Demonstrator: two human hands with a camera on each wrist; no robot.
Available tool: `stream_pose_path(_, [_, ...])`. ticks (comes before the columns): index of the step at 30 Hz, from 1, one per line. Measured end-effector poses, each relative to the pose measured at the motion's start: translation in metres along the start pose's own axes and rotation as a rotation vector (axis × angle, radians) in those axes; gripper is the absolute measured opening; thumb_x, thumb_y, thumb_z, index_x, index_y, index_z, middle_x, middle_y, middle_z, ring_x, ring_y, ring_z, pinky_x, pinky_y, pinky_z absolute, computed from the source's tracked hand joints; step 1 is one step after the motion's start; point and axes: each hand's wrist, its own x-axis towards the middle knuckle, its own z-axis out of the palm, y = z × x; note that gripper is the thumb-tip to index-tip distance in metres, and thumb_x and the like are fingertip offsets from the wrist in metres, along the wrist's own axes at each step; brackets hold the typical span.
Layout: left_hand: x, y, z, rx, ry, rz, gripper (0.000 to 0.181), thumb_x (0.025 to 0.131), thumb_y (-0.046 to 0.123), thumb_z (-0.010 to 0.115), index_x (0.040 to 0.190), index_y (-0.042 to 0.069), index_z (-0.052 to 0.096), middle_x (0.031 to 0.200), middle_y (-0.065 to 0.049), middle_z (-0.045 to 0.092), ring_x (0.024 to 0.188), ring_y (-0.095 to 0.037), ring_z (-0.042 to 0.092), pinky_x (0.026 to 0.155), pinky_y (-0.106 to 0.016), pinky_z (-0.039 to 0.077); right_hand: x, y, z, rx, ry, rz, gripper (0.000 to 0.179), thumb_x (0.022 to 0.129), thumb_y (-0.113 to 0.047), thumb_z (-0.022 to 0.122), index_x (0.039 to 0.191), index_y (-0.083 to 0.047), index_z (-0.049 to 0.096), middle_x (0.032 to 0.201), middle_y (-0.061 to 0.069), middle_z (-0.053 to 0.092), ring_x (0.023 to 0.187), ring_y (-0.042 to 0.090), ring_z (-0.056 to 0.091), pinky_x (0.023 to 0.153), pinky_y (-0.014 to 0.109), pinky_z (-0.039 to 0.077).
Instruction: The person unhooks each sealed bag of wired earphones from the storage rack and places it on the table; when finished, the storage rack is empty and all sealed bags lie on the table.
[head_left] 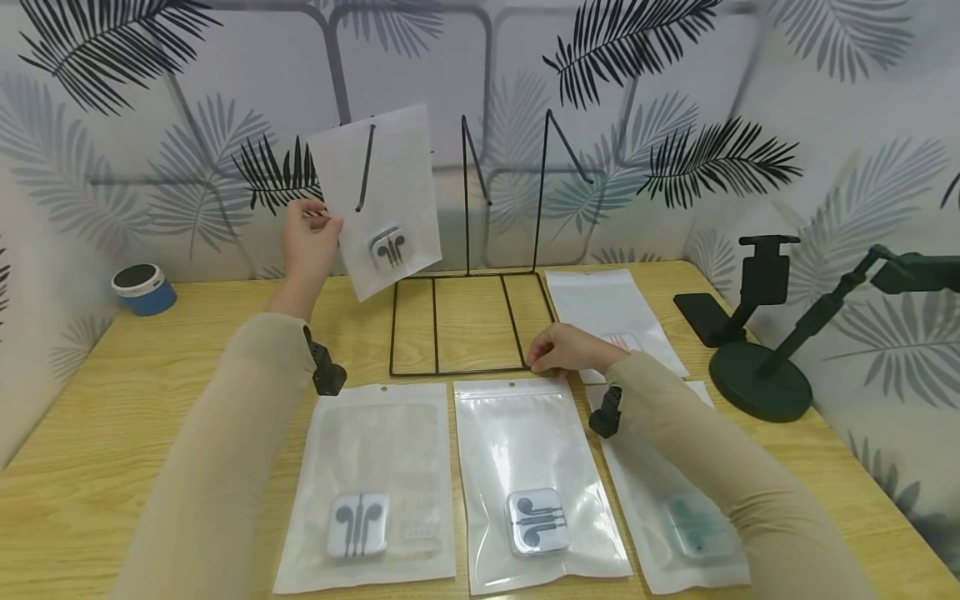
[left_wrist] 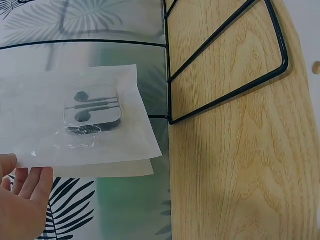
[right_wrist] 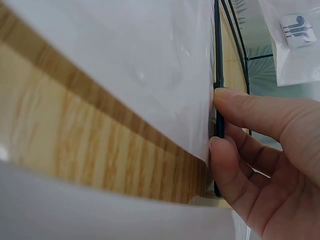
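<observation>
My left hand (head_left: pixel 309 246) pinches the left edge of a white earphone bag (head_left: pixel 397 183) at the back of the table. This bag hangs on a hook of the black wire rack (head_left: pixel 457 372), and the hook's prong shows in front of it. Boxed earphones (left_wrist: pixel 92 107) show through its lower part in the left wrist view, and a second pale layer (left_wrist: pixel 110 169) peeks out behind. At the rack's front right corner, my right hand (head_left: pixel 566 348) grips the base wire (right_wrist: pixel 218 60) between thumb and fingers, as the right wrist view shows.
Three earphone bags lie in front: left (head_left: pixel 382 442), middle (head_left: pixel 525 433) and right (head_left: pixel 637 500), partly under my right sleeve. Another bag (head_left: pixel 600 300) lies beside the rack. A dark green stand (head_left: pixel 761 379) with a phone holder (head_left: pixel 765 271) is right; a blue-and-white round container (head_left: pixel 146 292) is left.
</observation>
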Motion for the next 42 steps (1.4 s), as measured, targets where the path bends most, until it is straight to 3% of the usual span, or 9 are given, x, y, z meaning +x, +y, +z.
stream_pose_path(3, [-0.001,-0.001,0.001,-0.048,0.016,-0.012,0.014,0.095,0.017,0.052,0.099,0.013,0.04,0.095,-0.001,0.048,0.076,-0.01,0.051,0.067,-0.024,0.046,0.0,0.0,0.0,0.0,0.0,0.003,0.004,0.084,-0.006,0.067,0.088,-0.005,0.069,0.076,0.002,0.063,0.055,0.012,0.05,0.05,0.025,0.049])
stream_pose_path(5, [-0.001,-0.002,0.001,-0.051,0.024,-0.008,0.012,0.095,0.016,0.052,0.097,0.012,0.042,0.094,-0.001,0.047,0.074,-0.008,0.049,0.067,-0.023,0.046,0.0,-0.001,0.0,-0.004,-0.001,0.0,0.004,0.084,-0.005,0.067,0.088,-0.005,0.069,0.076,0.002,0.062,0.055,0.012,0.05,0.05,0.025,0.049])
stream_pose_path(12, [-0.002,-0.003,0.002,-0.029,-0.066,0.01,0.028,0.098,0.015,0.044,0.123,0.002,0.048,0.106,-0.007,0.046,0.077,-0.011,0.048,0.073,-0.026,0.048,0.0,-0.001,0.0,-0.008,-0.004,-0.006,0.004,0.084,-0.006,0.066,0.088,-0.005,0.069,0.075,0.001,0.062,0.053,0.012,0.049,0.049,0.025,0.048])
stream_pose_path(16, [-0.004,-0.003,0.001,-0.052,-0.094,0.013,0.027,0.099,0.015,0.043,0.122,0.003,0.049,0.109,-0.009,0.046,0.083,-0.012,0.048,0.077,-0.029,0.049,0.0,-0.001,0.0,-0.009,-0.007,-0.009,0.004,0.084,-0.006,0.066,0.088,-0.005,0.069,0.075,0.001,0.062,0.053,0.012,0.049,0.049,0.025,0.048])
stream_pose_path(21, [-0.005,-0.003,-0.001,-0.061,-0.091,0.033,0.021,0.099,0.014,0.042,0.116,0.002,0.046,0.114,-0.009,0.045,0.084,-0.012,0.047,0.073,-0.026,0.049,0.0,0.0,0.0,-0.02,-0.008,-0.023,0.004,0.084,-0.006,0.066,0.087,-0.004,0.069,0.074,0.001,0.062,0.052,0.011,0.048,0.049,0.024,0.048])
stream_pose_path(29, [-0.007,0.0,-0.003,-0.072,-0.088,0.062,0.034,0.099,0.013,0.04,0.133,0.008,0.044,0.104,-0.01,0.054,0.084,-0.013,0.052,0.068,-0.021,0.048,0.001,0.001,-0.001,-0.029,-0.005,-0.038,0.004,0.085,-0.006,0.066,0.087,-0.005,0.069,0.075,0.001,0.062,0.053,0.011,0.048,0.049,0.025,0.048])
stream_pose_path(35, [-0.009,0.002,-0.003,-0.108,-0.123,0.055,0.031,0.099,0.013,0.04,0.129,0.009,0.047,0.112,-0.014,0.057,0.089,-0.017,0.056,0.069,-0.024,0.049,0.0,-0.002,-0.001,-0.021,-0.002,-0.03,0.004,0.084,-0.006,0.066,0.088,-0.004,0.069,0.075,0.001,0.062,0.054,0.011,0.048,0.049,0.025,0.048])
stream_pose_path(42, [-0.011,0.0,-0.006,-0.157,-0.148,0.091,0.031,0.099,0.011,0.04,0.128,0.007,0.048,0.113,-0.016,0.056,0.094,-0.02,0.056,0.072,-0.024,0.051,-0.001,-0.003,-0.001,-0.02,0.0,-0.027,0.004,0.085,-0.005,0.066,0.088,-0.004,0.069,0.075,0.0,0.062,0.053,0.011,0.048,0.049,0.025,0.049])
